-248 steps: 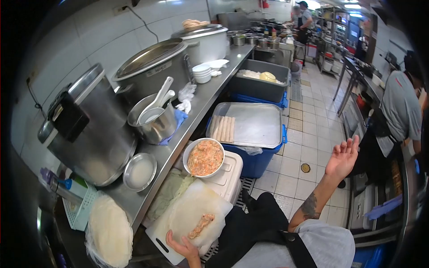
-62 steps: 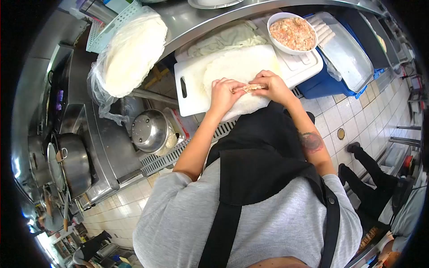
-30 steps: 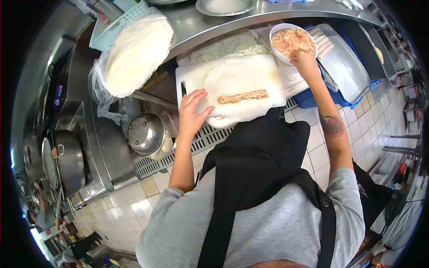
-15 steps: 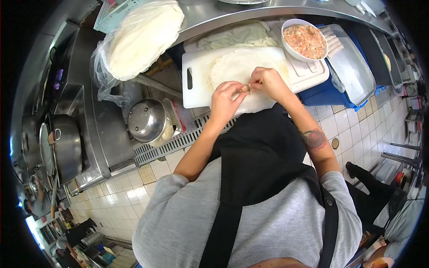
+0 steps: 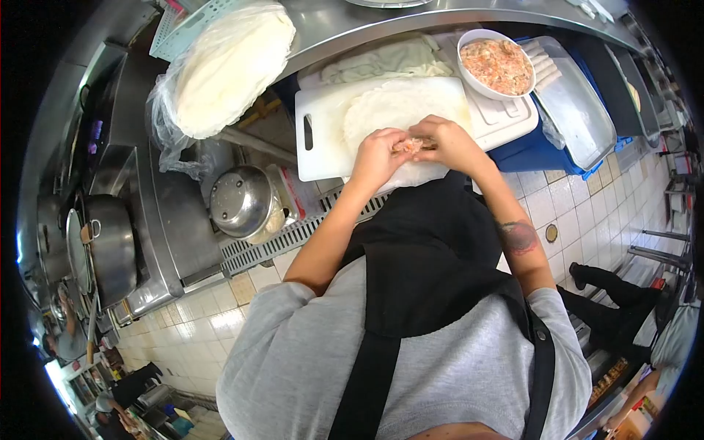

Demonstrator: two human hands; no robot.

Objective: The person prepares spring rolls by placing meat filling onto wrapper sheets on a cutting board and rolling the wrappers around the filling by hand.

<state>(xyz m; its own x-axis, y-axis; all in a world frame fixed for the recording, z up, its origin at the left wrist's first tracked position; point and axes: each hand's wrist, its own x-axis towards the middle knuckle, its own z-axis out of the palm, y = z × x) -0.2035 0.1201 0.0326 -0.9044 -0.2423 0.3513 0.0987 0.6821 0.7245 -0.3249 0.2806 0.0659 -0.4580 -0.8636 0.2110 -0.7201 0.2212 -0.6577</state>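
My left hand [image 5: 379, 155] and my right hand [image 5: 446, 145] meet over a thin round wrapper [image 5: 389, 110] on a white cutting board [image 5: 317, 158]. Between my fingers lies a strip of orange-pink filling [image 5: 412, 145], pinched from both sides; its ends are hidden by my hands. A white bowl [image 5: 464, 62] of the same filling [image 5: 499, 66] stands on a white lid [image 5: 513, 117], right of the board. Behind the board is a pale green cloth [image 5: 389, 60].
A stack of wrappers [image 5: 235, 70] in plastic is at the left. Pale rolls [image 5: 541, 66] lie on a metal tray [image 5: 579, 121] at the right. A steel bowl [image 5: 240, 200] stands lower left. Other people [image 5: 616, 308] are at the right and lower left.
My right hand, in the filling bowl a second ago, has come back over the board. My left hand has moved from the board's left edge to the strip, and both now hold the filling.
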